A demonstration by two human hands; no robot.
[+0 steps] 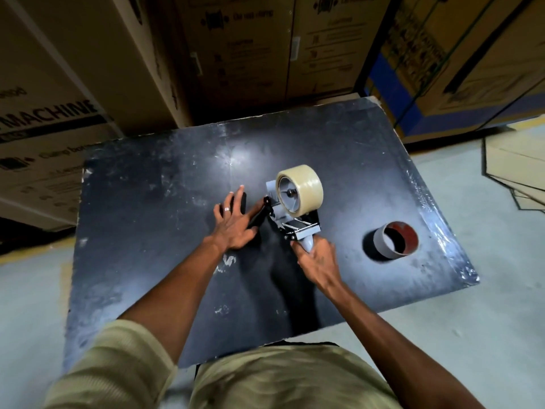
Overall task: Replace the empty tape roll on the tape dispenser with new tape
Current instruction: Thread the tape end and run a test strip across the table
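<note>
Head view: right hand [314, 261] wrapped round grey handle, steadying tape dispenser [295, 222] on black table [147, 231]. New tape [299, 190] seated on hub. Left hand [234, 224] spread wide, fingers beside black front part, likely threading. Empty tape roll [395, 240] parked well right, out of way.

"MACHINE" in white capitals on the left cardboard box [56, 113]; other print illegible.

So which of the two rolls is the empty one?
The empty core, lying alone on the black table to the right of both hands: bare grey cardboard with a reddish inside. The full clear tape roll sits mounted on the dispenser.
</note>
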